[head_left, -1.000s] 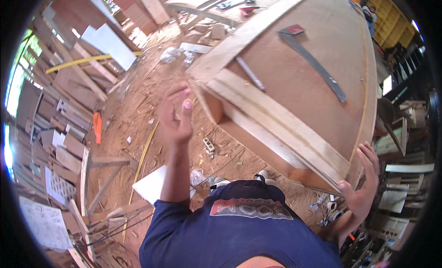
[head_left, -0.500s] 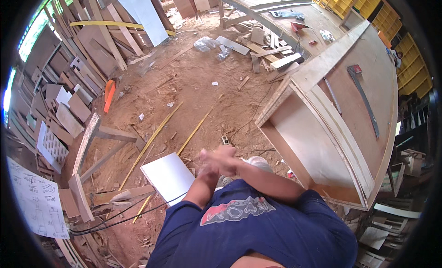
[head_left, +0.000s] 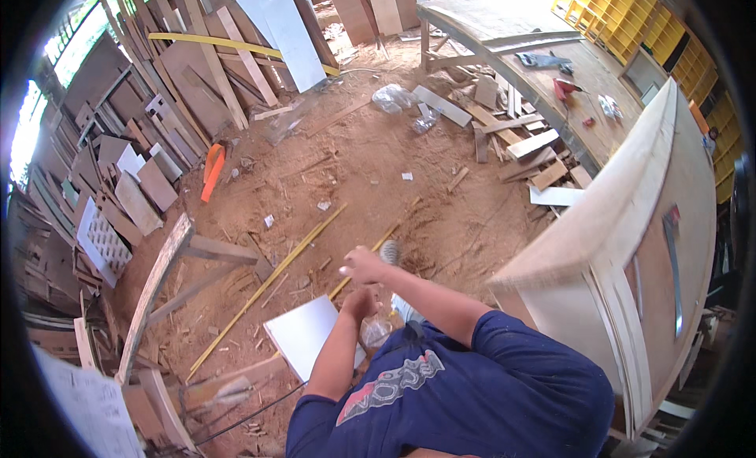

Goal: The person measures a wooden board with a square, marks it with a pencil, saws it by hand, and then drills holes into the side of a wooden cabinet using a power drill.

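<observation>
Both my forearms reach forward over the dirt floor, with the hands a short way apart. My right hand (head_left: 365, 266) is closed in a loose fist, and a small whitish spot shows at its fingertips. Closer to my body, my left hand (head_left: 362, 302) has its fingers curled in. Whether either hand holds anything small cannot be made out. Just below the left hand a clear crumpled plastic bag (head_left: 376, 330) shows, and I cannot tell if it is held. A white board (head_left: 305, 336) lies on the ground beside my left forearm.
To my right stands a large wooden cabinet (head_left: 567, 308) carrying a metal square (head_left: 674, 269). A workbench (head_left: 504, 56) with tools is beyond it. Yellow strips (head_left: 268, 285) and scraps lie on the ground. A wooden frame (head_left: 161, 289) and leaning boards (head_left: 157, 127) line the left.
My hands were pressed together and have come apart, the right one farther forward. The whole view has turned, and the cabinet and floor things sit farther right and lower. A shoe now shows ahead.
</observation>
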Tool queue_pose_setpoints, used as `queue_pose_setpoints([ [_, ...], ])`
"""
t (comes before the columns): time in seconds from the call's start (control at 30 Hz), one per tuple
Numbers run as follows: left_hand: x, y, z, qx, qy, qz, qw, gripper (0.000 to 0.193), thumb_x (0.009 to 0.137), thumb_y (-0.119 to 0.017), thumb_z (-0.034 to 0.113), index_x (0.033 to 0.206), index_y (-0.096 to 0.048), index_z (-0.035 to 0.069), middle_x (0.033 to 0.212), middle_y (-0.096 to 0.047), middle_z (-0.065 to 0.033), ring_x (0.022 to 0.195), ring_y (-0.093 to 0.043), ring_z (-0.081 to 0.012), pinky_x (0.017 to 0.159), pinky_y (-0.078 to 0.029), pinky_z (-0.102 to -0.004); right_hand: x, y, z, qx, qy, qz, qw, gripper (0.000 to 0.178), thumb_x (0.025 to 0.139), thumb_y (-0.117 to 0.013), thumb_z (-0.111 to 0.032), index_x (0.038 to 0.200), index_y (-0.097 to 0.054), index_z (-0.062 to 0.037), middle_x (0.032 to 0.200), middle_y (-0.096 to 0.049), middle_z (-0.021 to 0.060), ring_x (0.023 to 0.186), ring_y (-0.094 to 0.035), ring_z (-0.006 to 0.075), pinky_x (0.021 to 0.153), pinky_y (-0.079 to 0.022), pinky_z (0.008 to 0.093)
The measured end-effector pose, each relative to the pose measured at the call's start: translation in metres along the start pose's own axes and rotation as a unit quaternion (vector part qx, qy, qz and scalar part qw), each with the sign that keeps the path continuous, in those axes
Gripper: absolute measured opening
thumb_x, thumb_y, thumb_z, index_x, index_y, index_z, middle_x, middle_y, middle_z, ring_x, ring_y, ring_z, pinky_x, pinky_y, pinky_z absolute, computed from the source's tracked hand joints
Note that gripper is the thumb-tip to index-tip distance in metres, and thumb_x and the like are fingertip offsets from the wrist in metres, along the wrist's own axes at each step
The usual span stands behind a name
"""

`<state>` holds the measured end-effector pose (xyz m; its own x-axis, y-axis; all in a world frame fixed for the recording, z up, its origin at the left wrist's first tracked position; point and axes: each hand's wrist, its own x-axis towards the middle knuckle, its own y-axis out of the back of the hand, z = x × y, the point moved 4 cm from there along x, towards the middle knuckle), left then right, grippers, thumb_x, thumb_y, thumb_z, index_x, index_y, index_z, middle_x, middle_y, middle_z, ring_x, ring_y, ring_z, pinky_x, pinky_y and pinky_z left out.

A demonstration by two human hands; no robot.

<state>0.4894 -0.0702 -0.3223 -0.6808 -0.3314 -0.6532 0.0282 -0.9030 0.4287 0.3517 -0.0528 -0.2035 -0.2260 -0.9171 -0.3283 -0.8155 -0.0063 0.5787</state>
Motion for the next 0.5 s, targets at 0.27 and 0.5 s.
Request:
queue_pose_setpoints([
  [0.27,0.157,0.153,0.194,-0.587,0.054,0.121,0.799,0.064,0.108,-0.048,0.058,0.147,-0.056,0.007,0.134,-0.064,-0.0108,0.119,-0.060,-0.0258,0.110,-0.045,-0.0443,0.153,0.158,0.090,0.228,0.014,0.326,0.917,0.060,0.103,-0.061,-0.045,0.143,-0.061,-0.0002,0.140,-0.066,0.0221,0.133,-0.059,0.0417,0.115,-0.043,0.0488],
  [0.5,0.132,0.227,0.508,-0.146,-0.568,0.100,0.804,0.068,0.106,-0.055,0.050,0.149,-0.054,-0.003,0.154,-0.057,-0.0194,0.152,-0.044,-0.0385,0.127,-0.028,-0.0534,0.175,0.333,0.150,0.203,-0.210,0.302,0.908,0.058,0.103,-0.053,-0.046,0.148,-0.060,-0.0094,0.156,-0.056,0.0159,0.149,-0.046,0.0345,0.125,-0.032,0.0503],
])
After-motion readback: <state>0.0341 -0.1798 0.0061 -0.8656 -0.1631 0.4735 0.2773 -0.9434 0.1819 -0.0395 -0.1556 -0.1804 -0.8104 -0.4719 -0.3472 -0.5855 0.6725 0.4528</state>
